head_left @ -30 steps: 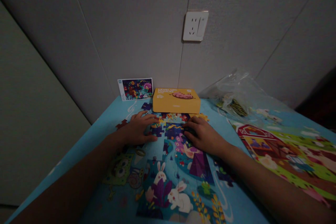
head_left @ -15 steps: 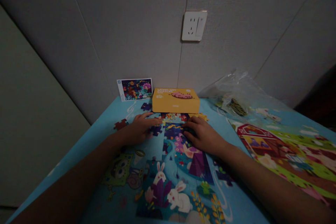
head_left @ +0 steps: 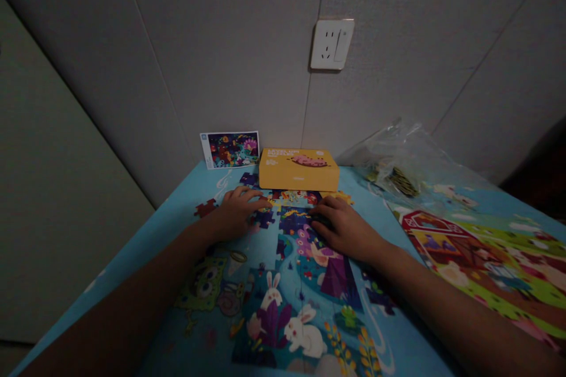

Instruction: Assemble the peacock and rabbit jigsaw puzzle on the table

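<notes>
A partly joined jigsaw puzzle (head_left: 305,283) with white rabbits, a stream and a purple tent lies in front of me. My left hand (head_left: 236,212) is left of its upper part, fingers stretched toward the yellow strip at the top, beside a dark blue puzzle piece (head_left: 265,220). On the puzzle's upper right side rests my right hand (head_left: 342,224), its fingers bent and apart from the thumb. The gap under that palm is dark, and I see nothing clearly held there. A red-brown puzzle piece (head_left: 206,208) lies left of my left hand.
A yellow puzzle box (head_left: 299,178) stands behind the puzzle, with a picture card (head_left: 233,150) leaning on the wall beside it. To the right are a clear plastic bag (head_left: 400,159) with pieces inside and a farm-scene puzzle (head_left: 481,265). Dark pieces (head_left: 379,294) lie under my right forearm.
The whole view has shifted slightly. My left hand's fingers have drawn a little closer together; my right hand stays in nearly the same spot on the puzzle.
</notes>
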